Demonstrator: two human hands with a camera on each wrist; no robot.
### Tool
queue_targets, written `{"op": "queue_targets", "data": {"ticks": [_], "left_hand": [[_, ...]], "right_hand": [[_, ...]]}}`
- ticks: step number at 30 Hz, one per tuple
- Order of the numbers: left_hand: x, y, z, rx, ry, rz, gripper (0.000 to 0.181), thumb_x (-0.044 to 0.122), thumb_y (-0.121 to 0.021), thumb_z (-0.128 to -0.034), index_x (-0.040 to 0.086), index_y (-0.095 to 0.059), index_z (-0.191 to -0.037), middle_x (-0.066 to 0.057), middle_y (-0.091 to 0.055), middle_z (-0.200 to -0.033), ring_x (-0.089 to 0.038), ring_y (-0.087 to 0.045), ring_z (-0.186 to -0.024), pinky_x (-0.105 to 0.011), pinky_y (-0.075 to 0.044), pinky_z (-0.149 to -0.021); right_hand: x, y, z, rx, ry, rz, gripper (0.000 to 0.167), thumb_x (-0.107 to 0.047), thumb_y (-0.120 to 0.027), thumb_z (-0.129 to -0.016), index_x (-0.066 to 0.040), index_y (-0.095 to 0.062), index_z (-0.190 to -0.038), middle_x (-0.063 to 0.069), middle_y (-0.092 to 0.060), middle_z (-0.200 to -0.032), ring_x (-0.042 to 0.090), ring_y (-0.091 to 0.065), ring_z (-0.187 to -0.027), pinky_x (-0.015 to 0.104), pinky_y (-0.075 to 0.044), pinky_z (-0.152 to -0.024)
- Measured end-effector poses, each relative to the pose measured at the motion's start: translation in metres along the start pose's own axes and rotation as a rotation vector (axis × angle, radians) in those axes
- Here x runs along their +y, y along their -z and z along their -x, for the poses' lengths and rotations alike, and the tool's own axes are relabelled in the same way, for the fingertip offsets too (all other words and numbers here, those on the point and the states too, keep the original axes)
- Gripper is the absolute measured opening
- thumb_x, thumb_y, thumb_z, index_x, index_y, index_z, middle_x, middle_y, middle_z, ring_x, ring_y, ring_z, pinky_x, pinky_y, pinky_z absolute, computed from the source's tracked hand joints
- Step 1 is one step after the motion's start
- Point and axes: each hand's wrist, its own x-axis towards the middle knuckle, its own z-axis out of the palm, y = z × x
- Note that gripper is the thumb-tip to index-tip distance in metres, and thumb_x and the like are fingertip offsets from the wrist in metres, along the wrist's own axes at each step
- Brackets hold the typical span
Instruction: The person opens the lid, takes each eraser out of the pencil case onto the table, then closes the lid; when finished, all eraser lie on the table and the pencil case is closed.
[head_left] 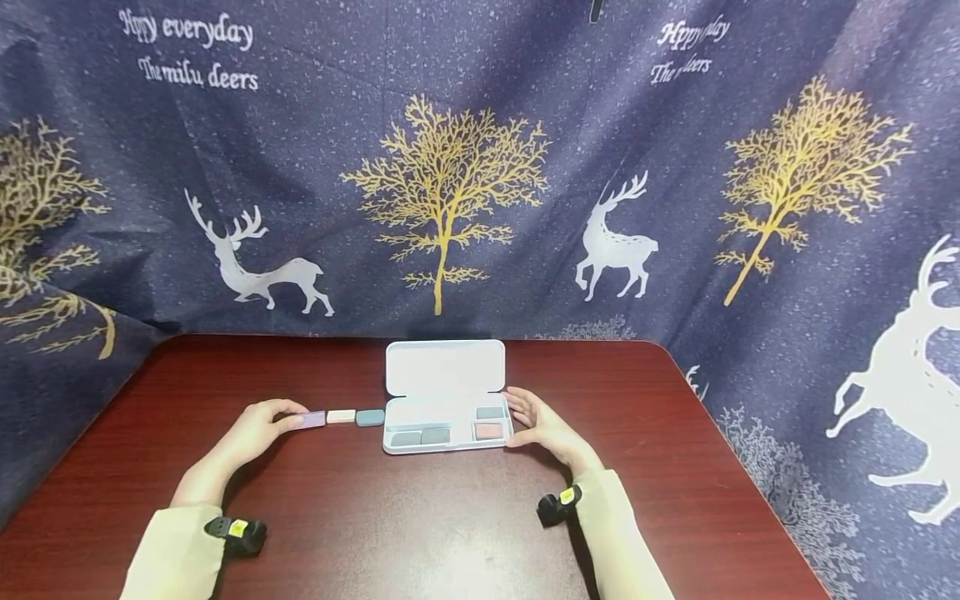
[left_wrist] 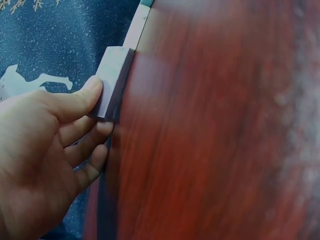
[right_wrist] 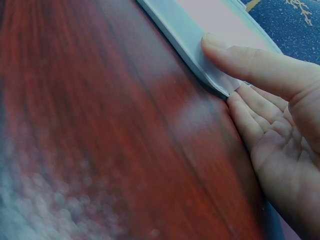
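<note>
My left hand (head_left: 251,431) pinches a purple block (head_left: 312,419) between thumb and fingers at the left end of a row; in the left wrist view the block (left_wrist: 113,77) meets a white one (left_wrist: 136,27). The row runs on through a white block (head_left: 341,416) to a blue block (head_left: 370,417) beside a light case (head_left: 447,446). The case's lid (head_left: 446,367) stands open. Inside lie a pink block (head_left: 489,431) and several blue-grey ones (head_left: 436,435). My right hand (head_left: 551,431) holds the case's right side, its thumb on the rim (right_wrist: 197,62) in the right wrist view.
The case and row stand on a reddish-brown table (head_left: 360,517). Behind the table hangs a dark blue cloth (head_left: 300,150) printed with deer and trees. Each wrist wears a black camera, the left one (head_left: 246,537) and the right one (head_left: 553,510).
</note>
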Motion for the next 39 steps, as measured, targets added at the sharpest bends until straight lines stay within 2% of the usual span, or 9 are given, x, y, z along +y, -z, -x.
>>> {"op": "queue_targets", "data": {"ticks": [6, 13, 19, 25, 34, 39], "left_hand": [[0.0008, -0.0004, -0.0008, 0.001, 0.001, -0.007, 0.015, 0.009, -0.068, -0.0893, 0.001, -0.071, -0.102, -0.019, -0.071, -0.101, -0.041, -0.063, -0.1, -0.056, -0.049, -0.089], [0.0005, -0.0006, -0.0041, 0.025, -0.01, -0.026, 0.015, 0.01, -0.069, -0.0889, 0.003, -0.07, -0.102, -0.015, -0.072, -0.095, -0.037, -0.065, -0.094, -0.05, -0.051, -0.081], [0.0015, -0.0029, -0.0059, 0.045, -0.013, -0.044, 0.01, 0.009, -0.069, -0.0881, 0.004, -0.07, -0.097, -0.018, -0.071, -0.098, -0.04, -0.064, -0.097, -0.051, -0.05, -0.082], [0.0032, -0.0044, -0.0063, 0.06, -0.03, -0.056, 0.008, 0.008, -0.069, -0.088, 0.004, -0.071, -0.095, -0.019, -0.07, -0.098, -0.041, -0.063, -0.097, -0.053, -0.049, -0.084], [0.0013, -0.0086, -0.0054, 0.1, -0.055, -0.063, 0.008, 0.004, -0.068, -0.0862, 0.004, -0.071, -0.094, -0.015, -0.068, -0.091, -0.035, -0.063, -0.088, -0.048, -0.049, -0.079], [0.0019, -0.0095, -0.0049, 0.125, -0.082, -0.082, 0.008, 0.004, -0.069, -0.0855, 0.002, -0.072, -0.093, -0.015, -0.068, -0.09, -0.036, -0.063, -0.09, -0.049, -0.049, -0.08]], "right_hand": [[-0.0005, -0.0008, 0.0006, 0.005, -0.006, 0.007, 0.091, 0.013, -0.07, -0.075, 0.011, -0.016, -0.149, 0.032, -0.023, -0.155, 0.044, -0.021, -0.146, 0.051, -0.019, -0.121], [0.0013, -0.0002, 0.0, 0.006, -0.004, 0.004, 0.09, 0.014, -0.07, -0.076, 0.011, -0.017, -0.149, 0.032, -0.023, -0.155, 0.043, -0.022, -0.146, 0.05, -0.019, -0.12], [0.0027, 0.0007, -0.0005, 0.003, 0.004, 0.005, 0.09, 0.013, -0.07, -0.076, 0.011, -0.017, -0.148, 0.033, -0.023, -0.155, 0.044, -0.022, -0.146, 0.052, -0.019, -0.12], [0.0032, 0.0009, -0.0007, 0.001, 0.002, 0.001, 0.091, 0.012, -0.07, -0.075, 0.011, -0.017, -0.149, 0.032, -0.023, -0.155, 0.044, -0.021, -0.146, 0.051, -0.018, -0.121], [0.0017, 0.0014, 0.0004, -0.007, 0.006, 0.001, 0.091, 0.012, -0.07, -0.076, 0.011, -0.016, -0.149, 0.033, -0.022, -0.155, 0.045, -0.02, -0.146, 0.052, -0.018, -0.121], [0.0013, 0.0014, 0.001, -0.013, 0.018, -0.006, 0.09, 0.014, -0.069, -0.076, 0.012, -0.016, -0.148, 0.035, -0.021, -0.154, 0.047, -0.02, -0.145, 0.053, -0.019, -0.12]]}}
